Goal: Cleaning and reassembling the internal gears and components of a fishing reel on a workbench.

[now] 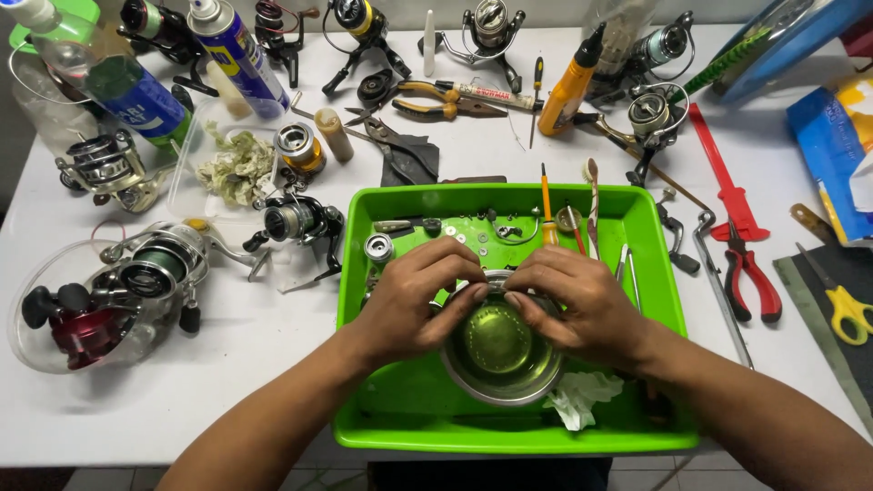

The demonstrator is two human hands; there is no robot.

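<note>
I see my left hand and my right hand side by side over a green tray in the middle of the white desk. Both hands are curled, and their fingertips meet on a small metal part right above a steel bowl. The part is mostly hidden by my fingers, so I cannot tell what it is. The bowl sits in the tray and holds a yellow-green liquid. A crumpled white tissue lies in the tray, touching the bowl's near right side. At the back of the tray I see little screws and washers and an orange screwdriver leaning on the rim. Left of the tray a black reel lies on the desk, and farther left a red reel rests in a clear dish. Right of the tray lie red pliers, and yellow scissors sit near the right edge. A blue spray can stands at the back.
</note>
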